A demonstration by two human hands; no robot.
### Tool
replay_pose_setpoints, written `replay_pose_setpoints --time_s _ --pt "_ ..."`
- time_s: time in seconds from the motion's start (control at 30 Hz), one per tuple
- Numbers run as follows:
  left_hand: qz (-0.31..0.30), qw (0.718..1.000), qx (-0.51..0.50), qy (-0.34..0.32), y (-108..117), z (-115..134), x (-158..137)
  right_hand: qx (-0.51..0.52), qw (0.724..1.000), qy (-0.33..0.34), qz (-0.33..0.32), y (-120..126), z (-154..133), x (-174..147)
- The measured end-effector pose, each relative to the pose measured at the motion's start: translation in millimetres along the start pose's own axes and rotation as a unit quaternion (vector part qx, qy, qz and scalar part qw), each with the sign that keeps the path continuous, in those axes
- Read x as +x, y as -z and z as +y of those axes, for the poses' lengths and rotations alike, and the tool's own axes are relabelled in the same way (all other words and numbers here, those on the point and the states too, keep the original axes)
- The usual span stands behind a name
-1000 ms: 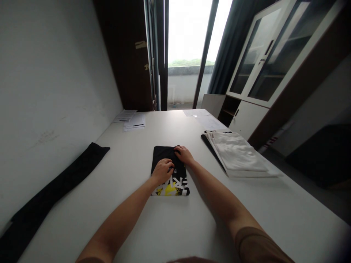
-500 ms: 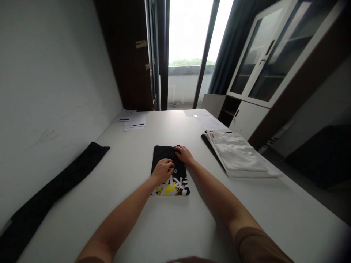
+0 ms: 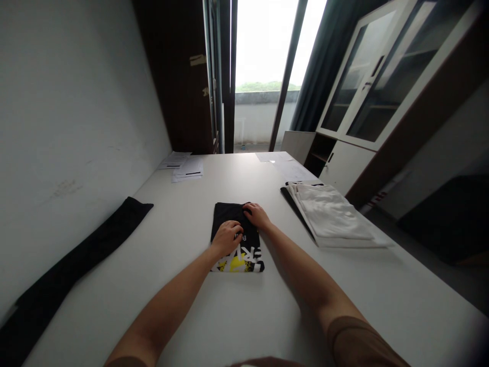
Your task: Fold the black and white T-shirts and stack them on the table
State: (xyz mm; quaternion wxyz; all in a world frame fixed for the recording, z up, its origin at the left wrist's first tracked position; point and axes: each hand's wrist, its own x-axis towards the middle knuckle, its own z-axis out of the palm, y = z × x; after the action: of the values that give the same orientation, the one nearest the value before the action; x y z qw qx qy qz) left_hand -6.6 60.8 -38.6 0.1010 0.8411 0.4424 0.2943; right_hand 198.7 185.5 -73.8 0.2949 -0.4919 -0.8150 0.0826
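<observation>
A black T-shirt (image 3: 225, 210) with white lettering and a yellow print lies folded into a small rectangle in front of me. My left hand (image 3: 227, 237) rests on the middle of it, palm down, fingers slightly bent and lying on the cloth. At the shirt's far right corner, my right hand (image 3: 258, 216) touches the fabric with its fingers stretched over the edge. Neither hand appears to grip the shirt. Part of the lettering is hidden beneath my left hand.
On the white table (image 3: 183, 306), a stack of folded white cloth (image 3: 332, 211) over dark cloth lies to the right. A long black cloth (image 3: 95, 250) runs along the wall. Paper sheets (image 3: 189, 168) lie at the far left, more papers (image 3: 288, 167) at the far right.
</observation>
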Motion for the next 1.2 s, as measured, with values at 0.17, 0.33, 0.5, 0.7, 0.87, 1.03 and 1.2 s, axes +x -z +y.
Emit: replay_pose_setpoints --time_s 0.17,0.33,0.5,0.7,0.87,1.03,1.2 --pt "-0.001 1.000 0.000 0.001 0.8 0.8 -0.2 -0.004 1.000 -0.003 -0.003 -0.2 0.6 0.4" --pt "-0.002 1.000 -0.002 0.004 0.6 0.2 -0.1 0.001 1.000 -0.002 -0.001 0.1 0.4 0.2" --pt "-0.002 1.000 0.000 0.004 0.5 0.2 -0.2 0.001 1.000 -0.004 -0.002 1.5 -1.0 -0.3" --pt "-0.004 1.000 -0.006 0.005 0.2 -0.2 -0.3 0.000 1.000 -0.003 -0.004 0.7 -0.9 0.1" --pt "-0.005 1.000 -0.007 0.012 0.3 -0.2 -0.4 0.000 1.000 -0.003 -0.002 -0.6 -0.4 0.2" --pt "-0.005 1.000 -0.005 0.006 0.9 -0.1 -0.5 0.000 1.000 0.003 0.003 -1.6 1.1 0.1" --pt "-0.004 1.000 0.001 0.001 0.6 -0.2 -0.8 0.001 1.000 0.002 0.003 -2.6 2.1 0.4"
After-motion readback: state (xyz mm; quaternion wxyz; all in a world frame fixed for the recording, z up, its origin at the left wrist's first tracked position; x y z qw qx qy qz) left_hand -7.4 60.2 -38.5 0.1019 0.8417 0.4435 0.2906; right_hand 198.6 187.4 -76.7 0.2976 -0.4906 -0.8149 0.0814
